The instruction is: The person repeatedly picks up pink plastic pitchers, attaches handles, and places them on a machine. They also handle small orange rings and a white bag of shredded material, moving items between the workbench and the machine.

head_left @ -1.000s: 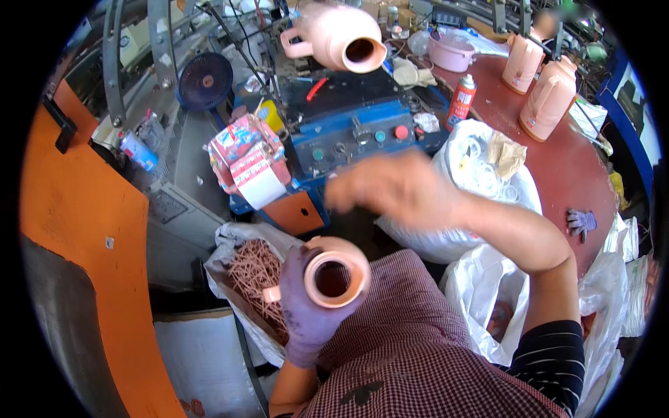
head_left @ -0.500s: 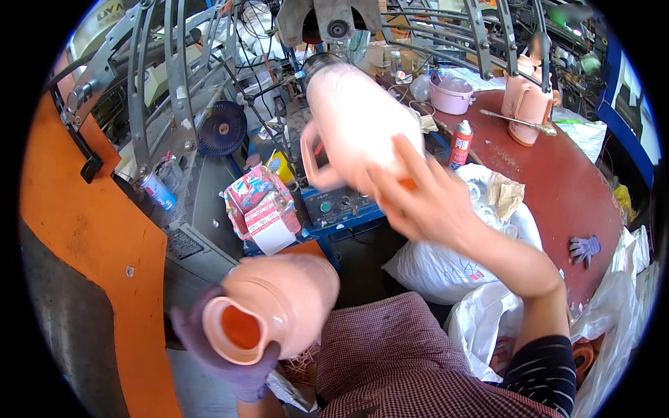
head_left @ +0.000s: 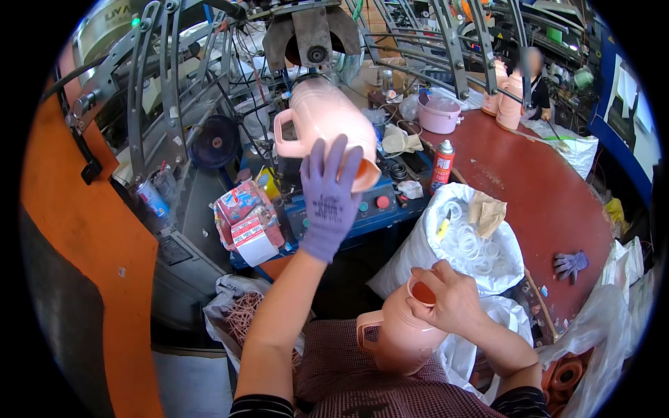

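A pink plastic jug (head_left: pixel 334 122) with a side handle lies tilted under the machine head, its orange-lined mouth towards me. My left hand (head_left: pixel 329 198), in a purple glove, rests on this jug beside the mouth, with fingers stretched out; its thumb is hidden. Over my lap is a second pink jug (head_left: pixel 401 334), handle to the left. My bare right hand (head_left: pixel 449 299) grips that jug by the rim of its mouth, fingers partly inside.
A white sack (head_left: pixel 411 251) of clear rings stands right of centre. A red-brown table (head_left: pixel 529 209) bears a purple glove (head_left: pixel 570 265), a spray can (head_left: pixel 442 166) near its edge, a pink bucket (head_left: pixel 439 115) and pink jugs (head_left: pixel 510 103). Another person is beyond. Metal arms (head_left: pixel 446 49) hang overhead.
My left hand has moved up from the lower-left jug to the machine's jug. My right hand has come down from there and now grips a jug over my lap.
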